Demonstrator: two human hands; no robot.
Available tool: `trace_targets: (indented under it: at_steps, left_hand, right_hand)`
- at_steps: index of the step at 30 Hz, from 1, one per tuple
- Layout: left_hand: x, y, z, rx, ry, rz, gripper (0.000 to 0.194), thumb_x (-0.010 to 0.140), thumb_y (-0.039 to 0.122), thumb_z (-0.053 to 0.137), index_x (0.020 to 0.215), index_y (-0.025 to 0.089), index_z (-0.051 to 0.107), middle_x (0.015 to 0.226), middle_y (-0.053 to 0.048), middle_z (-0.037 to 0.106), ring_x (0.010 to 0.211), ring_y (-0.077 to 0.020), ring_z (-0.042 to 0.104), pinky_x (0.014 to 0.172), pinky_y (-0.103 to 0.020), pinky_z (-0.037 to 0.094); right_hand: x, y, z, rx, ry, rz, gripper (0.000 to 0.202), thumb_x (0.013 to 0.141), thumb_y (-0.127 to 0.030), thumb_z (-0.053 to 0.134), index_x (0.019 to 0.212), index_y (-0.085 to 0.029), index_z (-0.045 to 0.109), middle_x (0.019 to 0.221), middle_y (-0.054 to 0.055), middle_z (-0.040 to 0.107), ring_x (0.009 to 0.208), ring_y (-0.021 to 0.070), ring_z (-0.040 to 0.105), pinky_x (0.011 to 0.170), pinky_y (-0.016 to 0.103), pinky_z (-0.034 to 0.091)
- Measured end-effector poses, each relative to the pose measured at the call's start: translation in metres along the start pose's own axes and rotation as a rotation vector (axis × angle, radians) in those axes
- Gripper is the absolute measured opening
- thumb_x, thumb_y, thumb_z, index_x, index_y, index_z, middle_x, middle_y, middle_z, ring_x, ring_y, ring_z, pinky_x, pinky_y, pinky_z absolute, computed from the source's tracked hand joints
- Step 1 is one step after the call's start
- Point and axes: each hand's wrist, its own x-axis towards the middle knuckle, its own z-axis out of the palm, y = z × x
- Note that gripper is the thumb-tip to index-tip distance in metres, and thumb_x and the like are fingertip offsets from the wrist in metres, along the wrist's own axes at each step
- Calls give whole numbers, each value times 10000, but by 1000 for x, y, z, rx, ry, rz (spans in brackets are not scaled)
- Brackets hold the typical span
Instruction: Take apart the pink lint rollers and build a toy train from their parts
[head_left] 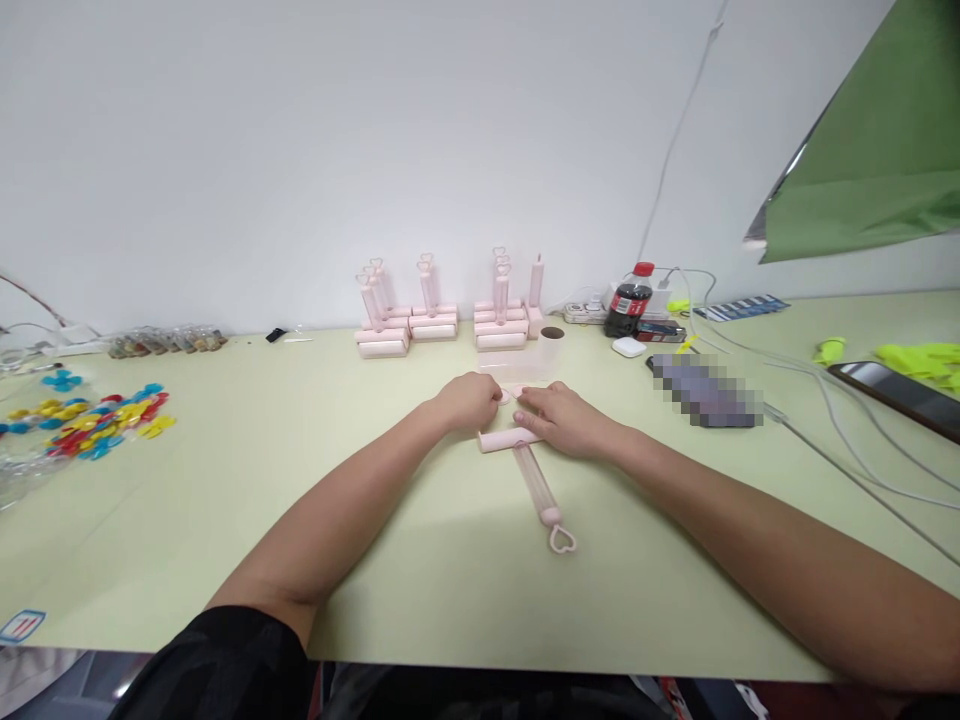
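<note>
My left hand (469,402) curls narrow by a small pink piece (504,398); I can't tell whether it's gripped. My right hand (568,420), thumb apart, covers the near pink roller's (501,440) right end. A roll (551,352) stands beyond; a cola bottle (628,306) far right.

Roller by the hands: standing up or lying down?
Lying down: its clear handle stretches along the table toward the person, heart-shaped loop at the near end; the right hand partly hides its pink head.

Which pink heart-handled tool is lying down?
The foreground tool, heart end toward the camera, partly covered by the right hand; the other tools stand upright by the wall.
</note>
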Motion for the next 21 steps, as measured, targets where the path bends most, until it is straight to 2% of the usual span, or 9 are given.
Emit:
trace_targets:
  at_steps: [7,9,12,14,17,19,21]
  left_hand:
    - [-5,9,-9,6,62,-15,317,815,172,450,982,193,719,1055,-67,713,974,-222,638,838,-308,484]
    - [-12,17,-12,-2,89,8,316,846,194,421,980,196,707,1056,-65,701,965,-217,631,827,-312,481]
    - [-27,32,-10,44,51,95,296,883,344,443,862,196,698,930,-77,692,862,-230,636,766,-338,475]
    - [-37,40,-6,99,7,147,351,902,410,434,784,182,674,840,-89,676,807,-241,634,755,-364,463]
    - [-50,43,-3,45,4,134,356,946,371,375,800,179,638,814,-77,661,753,-217,625,720,-349,452]
    - [-58,41,-5,-54,68,75,344,962,366,361,829,184,621,837,-68,646,735,-196,611,672,-321,448]
    - [-64,39,-8,-146,189,37,337,969,366,369,822,184,611,874,-67,621,762,-179,602,665,-297,454]
  right_hand:
    - [-2,-1,0,34,2,-3,375,969,-438,356,1001,-180,627,1019,119,669,893,270,558,818,379,414]
    - [-3,2,1,71,56,1,332,955,-398,392,1052,-185,627,1080,119,670,958,278,575,855,386,419]
    - [-4,7,-1,132,210,53,274,914,-325,444,1079,-196,620,1130,113,659,994,265,597,861,374,438]
    - [-7,7,-7,180,312,121,216,878,-305,474,1007,-207,617,1059,97,660,894,239,617,766,350,465]
    - [-17,-3,-17,225,471,201,106,836,-311,511,803,-223,560,866,58,623,724,199,581,641,318,447]
    - [-28,-14,-21,254,539,248,153,832,-340,524,727,-233,495,749,30,575,648,182,537,594,306,420]
    - [-39,-25,-20,305,492,247,195,840,-384,527,726,-241,461,681,8,544,595,171,504,555,296,399]
